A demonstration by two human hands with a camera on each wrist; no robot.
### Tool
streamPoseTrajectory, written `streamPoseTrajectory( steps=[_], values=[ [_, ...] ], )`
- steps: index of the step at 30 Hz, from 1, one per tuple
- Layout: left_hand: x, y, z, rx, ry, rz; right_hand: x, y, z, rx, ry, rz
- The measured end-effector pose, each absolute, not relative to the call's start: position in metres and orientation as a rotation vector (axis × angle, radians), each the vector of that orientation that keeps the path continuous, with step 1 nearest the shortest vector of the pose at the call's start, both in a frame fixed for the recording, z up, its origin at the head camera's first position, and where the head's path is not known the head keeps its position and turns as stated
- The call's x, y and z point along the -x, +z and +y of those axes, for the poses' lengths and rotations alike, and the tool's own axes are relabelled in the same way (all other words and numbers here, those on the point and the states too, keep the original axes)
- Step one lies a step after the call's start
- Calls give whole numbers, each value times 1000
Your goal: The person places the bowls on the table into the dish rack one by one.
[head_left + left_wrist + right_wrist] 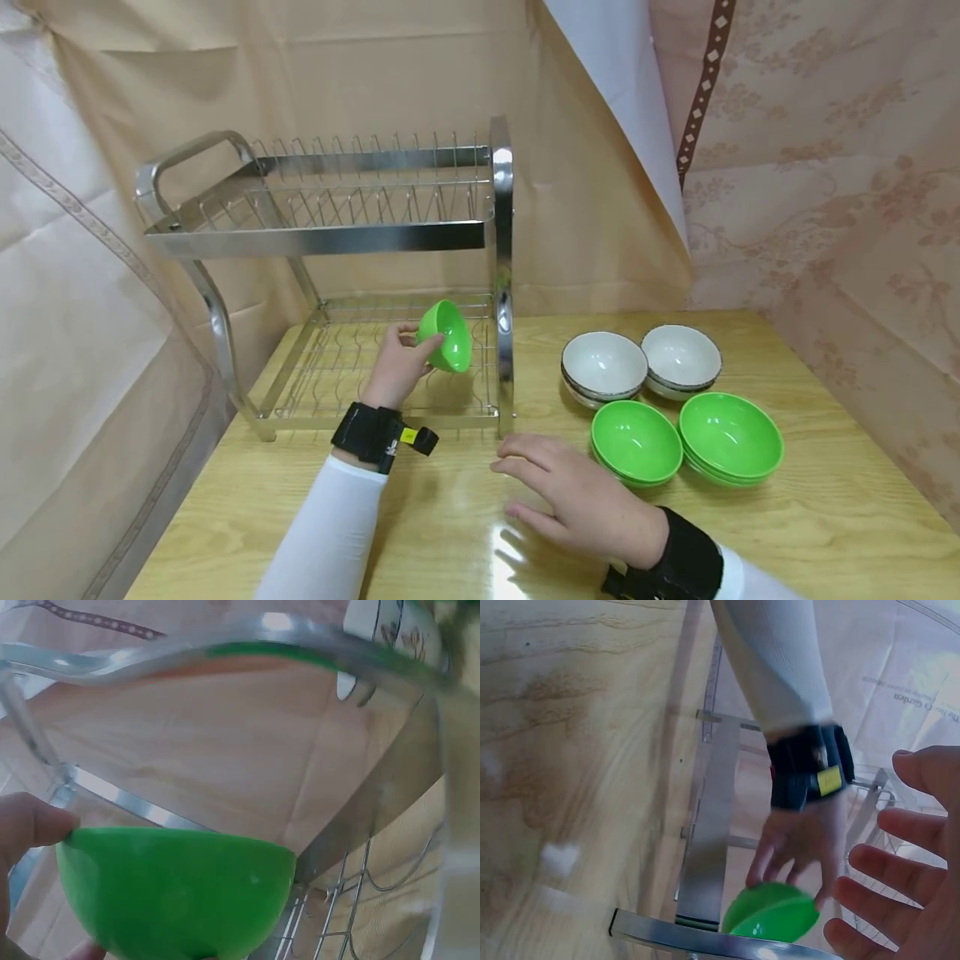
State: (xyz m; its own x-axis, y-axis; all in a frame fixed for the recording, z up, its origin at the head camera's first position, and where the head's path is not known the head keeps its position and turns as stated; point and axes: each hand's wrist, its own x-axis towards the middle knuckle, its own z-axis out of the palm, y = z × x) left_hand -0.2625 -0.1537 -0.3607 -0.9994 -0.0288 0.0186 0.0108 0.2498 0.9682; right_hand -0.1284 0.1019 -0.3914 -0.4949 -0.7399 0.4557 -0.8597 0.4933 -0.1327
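Observation:
A green bowl (447,337) is pinched by its rim in my left hand (400,363), tilted with its hollow turned to the right. The hand holds it over the lower tier of the metal dish rack (322,239), near the right-hand post. In the left wrist view the thumb lies on the rim of the green bowl (176,889), and other fingertips show beneath. My right hand (566,497) hovers above the table with fingers spread, holding nothing. Nearest to it is a stack of green bowls (637,442). The right wrist view also shows the right hand (907,877) with separated fingers.
Another stack of green bowls (731,437) stands at the right. Behind are two stacks of white bowls, one left (604,364) and one right (681,358), with dark rims. The rack's upper tier (322,237) has upright wire dividers. Cloth (600,250) hangs behind the wooden table (450,517).

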Motion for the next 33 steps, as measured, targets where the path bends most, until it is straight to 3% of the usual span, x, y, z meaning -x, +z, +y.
streamPoseTrajectory(
  steps=[11, 33],
  values=[
    [287, -359, -133, -40, -1531, -2624, 126, -397, 102, -1386, 494, -2391],
    [339, -378, -109, -111, -1251, -2789, 127, -398, 105, -1413, 455, -2361]
  ],
)
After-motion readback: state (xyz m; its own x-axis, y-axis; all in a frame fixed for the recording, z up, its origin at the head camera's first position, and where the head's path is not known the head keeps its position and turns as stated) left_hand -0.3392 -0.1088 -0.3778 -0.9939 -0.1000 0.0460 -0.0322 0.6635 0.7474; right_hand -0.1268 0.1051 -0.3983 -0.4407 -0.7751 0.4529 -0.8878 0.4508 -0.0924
